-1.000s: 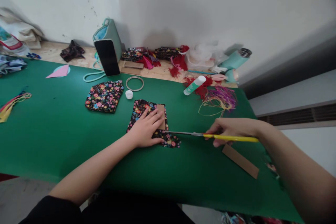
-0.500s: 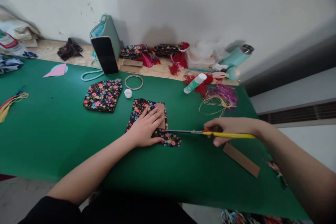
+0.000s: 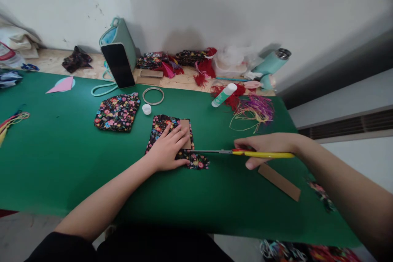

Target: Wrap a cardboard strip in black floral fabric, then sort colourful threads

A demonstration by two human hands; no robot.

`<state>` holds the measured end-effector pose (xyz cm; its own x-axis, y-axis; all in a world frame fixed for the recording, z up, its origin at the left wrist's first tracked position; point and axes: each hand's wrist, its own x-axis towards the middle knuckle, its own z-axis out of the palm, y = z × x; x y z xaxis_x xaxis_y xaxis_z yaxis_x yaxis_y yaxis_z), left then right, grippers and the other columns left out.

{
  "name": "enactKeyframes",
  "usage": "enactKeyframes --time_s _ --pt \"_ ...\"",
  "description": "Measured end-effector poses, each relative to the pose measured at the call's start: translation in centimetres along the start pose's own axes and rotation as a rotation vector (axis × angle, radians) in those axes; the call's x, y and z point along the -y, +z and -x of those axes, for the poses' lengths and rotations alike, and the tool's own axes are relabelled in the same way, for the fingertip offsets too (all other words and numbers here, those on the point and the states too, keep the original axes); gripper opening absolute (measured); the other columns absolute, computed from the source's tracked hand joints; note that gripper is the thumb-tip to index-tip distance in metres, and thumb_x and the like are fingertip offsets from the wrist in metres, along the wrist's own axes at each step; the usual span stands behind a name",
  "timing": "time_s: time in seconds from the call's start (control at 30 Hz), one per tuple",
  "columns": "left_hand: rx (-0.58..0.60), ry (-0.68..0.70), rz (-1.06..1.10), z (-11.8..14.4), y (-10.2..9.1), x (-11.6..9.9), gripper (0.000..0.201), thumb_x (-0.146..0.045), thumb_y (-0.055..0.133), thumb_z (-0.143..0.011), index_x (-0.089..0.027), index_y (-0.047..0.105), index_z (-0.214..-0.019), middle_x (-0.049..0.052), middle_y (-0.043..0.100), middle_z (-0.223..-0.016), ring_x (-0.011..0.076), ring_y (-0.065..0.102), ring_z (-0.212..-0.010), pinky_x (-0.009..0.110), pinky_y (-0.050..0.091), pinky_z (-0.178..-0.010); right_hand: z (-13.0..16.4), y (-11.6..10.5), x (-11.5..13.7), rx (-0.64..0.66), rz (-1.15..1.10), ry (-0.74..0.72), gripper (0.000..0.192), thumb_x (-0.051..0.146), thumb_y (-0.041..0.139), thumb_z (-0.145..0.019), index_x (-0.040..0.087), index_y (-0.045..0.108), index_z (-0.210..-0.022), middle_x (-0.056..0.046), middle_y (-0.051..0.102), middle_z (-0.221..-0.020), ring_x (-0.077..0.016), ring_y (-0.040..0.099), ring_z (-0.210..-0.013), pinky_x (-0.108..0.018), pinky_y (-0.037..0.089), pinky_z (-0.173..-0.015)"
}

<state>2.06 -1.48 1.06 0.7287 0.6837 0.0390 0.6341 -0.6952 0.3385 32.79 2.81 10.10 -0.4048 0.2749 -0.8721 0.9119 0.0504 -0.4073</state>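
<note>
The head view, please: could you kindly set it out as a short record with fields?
Left hand: flat on floral fabric, touching small cardboard piece
Right hand: holding yellow-handled scissors
Blades: reaching the fabric near that piece
Near right hand: loose cardboard strip
Farther back: glue stick, white cap, phone
Surface: green tabletop

Worker, black clothing.
I see a black sleeve (image 3: 63,249) on the left arm (image 3: 113,192); right forearm (image 3: 337,188) bare; black garment (image 3: 159,247) below.

It looks like a small craft workshop: a green table (image 3: 76,163) by a marked wall (image 3: 196,4) holds scissors (image 3: 260,155), flowered cloth (image 3: 157,127), card (image 3: 185,133), a glue stick (image 3: 224,95) and purple thread (image 3: 258,107), with folded cloth pieces (image 3: 190,58) stacked behind.
</note>
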Motion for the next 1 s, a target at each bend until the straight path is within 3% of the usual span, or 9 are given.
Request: enactKeyframes --time_s 0.4,0.6,0.8,1.0 --pt "0.005 -0.002 0.004 0.0 0.0 0.1 0.076 -0.062 0.050 -0.083 -0.012 0.041 -0.140 0.012 0.034 -0.152 0.0284 0.020 -0.144 0.047 0.004 -0.119 0.1 -0.6 0.5 0.039 0.047 0.001 0.049 0.064 0.067 -0.065 0.022 0.050 -0.086 0.000 0.052 -0.075 -0.0208 0.052 -0.069 -0.031 0.040 -0.058" --pt "0.006 -0.008 0.009 0.0 0.0 0.0 0.077 -0.062 0.050 -0.083 -0.012 0.040 -0.141 0.012 0.033 -0.152 0.0284 0.018 -0.144 0.048 0.004 -0.119 -0.7 -0.6 -0.9 0.123 -0.141 0.016 0.040 0.053 0.067 -0.070 0.019 0.057 -0.088 0.003 0.048 -0.071 -0.0104 0.039 -0.055 -0.023 0.030 -0.045" --pt "0.020 -0.009 0.013 0.0 -0.1 -0.1 0.076 -0.062 0.050 -0.083 -0.013 0.040 -0.141 0.012 0.032 -0.152 0.0286 0.019 -0.144 0.049 0.004 -0.119 -0.6 -0.7 -1.3 0.053 -0.205 -0.042 0.045 0.062 0.064 -0.072 0.021 0.068 -0.091 0.002 0.047 -0.066 -0.0095 0.039 -0.051 -0.021 0.031 -0.043" --pt "0.018 -0.010 0.023 0.0 -0.1 0.0 0.076 -0.061 0.051 -0.083 -0.013 0.040 -0.141 0.012 0.033 -0.152 0.0282 0.018 -0.145 0.048 0.004 -0.119 -0.1 -1.0 0.1 0.023 -0.166 -0.097 0.047 0.064 0.062 -0.072 0.020 0.067 -0.086 0.000 0.052 -0.071 -0.0122 0.045 -0.056 -0.024 0.036 -0.048"
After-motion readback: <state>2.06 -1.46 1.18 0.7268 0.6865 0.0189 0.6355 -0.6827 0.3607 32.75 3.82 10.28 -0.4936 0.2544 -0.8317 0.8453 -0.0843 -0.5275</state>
